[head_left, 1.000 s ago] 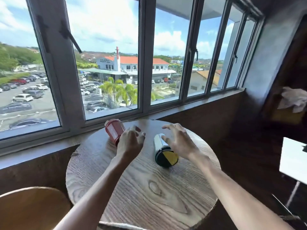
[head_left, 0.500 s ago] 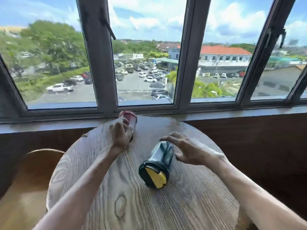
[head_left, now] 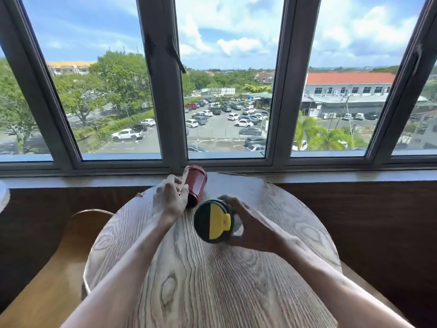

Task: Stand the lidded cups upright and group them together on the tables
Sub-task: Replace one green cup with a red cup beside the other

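A round wooden table (head_left: 212, 285) stands against the window wall. My left hand (head_left: 169, 201) grips a dark red lidded cup (head_left: 195, 184) near the table's far edge; the cup is tilted, its base toward me. My right hand (head_left: 250, 227) is wrapped around a dark cup with a black and yellow lid (head_left: 214, 221). That cup is raised and tipped so its lid faces me, and its body is mostly hidden behind the lid and my fingers.
A wide window with a grey frame (head_left: 160, 91) and a sill (head_left: 331, 176) runs just behind the table. A curved wooden chair back (head_left: 78, 223) sits at the table's left. Dark wood panelling (head_left: 378, 221) lies below the sill.
My right hand has closed on the black and yellow cup and tipped it up from lying on the table. My left hand has closed on the red cup. The view swung left.
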The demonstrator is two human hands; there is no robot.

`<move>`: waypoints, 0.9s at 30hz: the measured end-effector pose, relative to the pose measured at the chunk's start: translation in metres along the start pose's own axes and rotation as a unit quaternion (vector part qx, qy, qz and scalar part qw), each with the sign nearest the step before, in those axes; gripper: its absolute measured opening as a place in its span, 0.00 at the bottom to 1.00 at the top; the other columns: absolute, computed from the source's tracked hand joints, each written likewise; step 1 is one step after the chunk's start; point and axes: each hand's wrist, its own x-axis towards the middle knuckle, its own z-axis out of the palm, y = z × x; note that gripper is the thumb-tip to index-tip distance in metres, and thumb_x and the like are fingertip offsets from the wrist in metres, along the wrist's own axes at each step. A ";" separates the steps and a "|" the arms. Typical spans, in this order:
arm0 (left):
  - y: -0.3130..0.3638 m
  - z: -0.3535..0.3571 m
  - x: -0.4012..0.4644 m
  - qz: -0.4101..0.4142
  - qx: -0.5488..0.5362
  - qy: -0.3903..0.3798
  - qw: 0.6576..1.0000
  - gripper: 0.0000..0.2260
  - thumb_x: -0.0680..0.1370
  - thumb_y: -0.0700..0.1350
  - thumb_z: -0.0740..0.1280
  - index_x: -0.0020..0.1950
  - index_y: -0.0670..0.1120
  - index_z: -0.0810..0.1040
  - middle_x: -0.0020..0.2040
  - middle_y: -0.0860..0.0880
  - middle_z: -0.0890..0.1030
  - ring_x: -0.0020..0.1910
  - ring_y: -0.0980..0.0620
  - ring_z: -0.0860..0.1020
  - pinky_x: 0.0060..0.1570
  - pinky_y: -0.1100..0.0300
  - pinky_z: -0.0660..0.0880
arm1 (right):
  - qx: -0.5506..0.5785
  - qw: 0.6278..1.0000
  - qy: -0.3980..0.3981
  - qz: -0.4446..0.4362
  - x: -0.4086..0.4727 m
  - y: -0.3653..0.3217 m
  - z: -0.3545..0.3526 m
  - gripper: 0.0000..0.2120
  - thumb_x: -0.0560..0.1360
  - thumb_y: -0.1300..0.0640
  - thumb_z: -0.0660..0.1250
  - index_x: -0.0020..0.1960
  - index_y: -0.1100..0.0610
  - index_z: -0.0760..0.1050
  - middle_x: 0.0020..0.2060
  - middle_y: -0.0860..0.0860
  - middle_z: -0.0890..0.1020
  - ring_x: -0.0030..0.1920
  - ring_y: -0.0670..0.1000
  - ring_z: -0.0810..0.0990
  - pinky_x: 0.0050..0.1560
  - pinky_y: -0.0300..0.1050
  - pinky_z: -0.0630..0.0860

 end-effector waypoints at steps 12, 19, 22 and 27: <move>-0.009 0.000 0.019 -0.116 -0.019 -0.073 0.990 0.20 0.77 0.54 0.64 0.62 0.41 0.71 0.59 0.40 0.77 0.56 0.42 0.76 0.51 0.54 0.70 | 0.365 0.905 0.066 0.210 0.022 0.050 -0.008 0.34 0.64 0.52 0.79 0.64 0.38 0.68 0.63 0.46 0.79 0.64 0.46 0.77 0.65 0.51 0.74; -0.016 0.027 0.055 -0.243 -0.050 -0.217 0.944 0.36 0.70 0.69 0.65 0.59 0.37 0.77 0.57 0.40 0.81 0.55 0.43 0.78 0.59 0.51 0.75 | 0.377 0.897 0.051 0.224 0.019 0.051 -0.008 0.36 0.64 0.53 0.79 0.67 0.42 0.66 0.65 0.48 0.78 0.66 0.48 0.76 0.67 0.55 0.72; -0.015 0.035 0.063 -0.258 -0.064 -0.237 0.934 0.34 0.71 0.65 0.68 0.63 0.37 0.75 0.57 0.39 0.80 0.56 0.42 0.79 0.58 0.51 0.76 | 0.364 0.901 0.055 0.231 0.019 0.049 -0.006 0.35 0.64 0.49 0.80 0.65 0.38 0.66 0.65 0.46 0.77 0.65 0.49 0.76 0.66 0.54 0.73; -0.011 0.026 0.054 -0.263 -0.193 -0.244 0.913 0.22 0.72 0.52 0.74 0.56 0.38 0.75 0.45 0.42 0.82 0.41 0.46 0.82 0.42 0.55 0.79 | 0.354 0.902 0.071 0.235 0.018 0.045 -0.002 0.33 0.66 0.51 0.79 0.65 0.41 0.66 0.64 0.49 0.77 0.62 0.50 0.79 0.61 0.50 0.77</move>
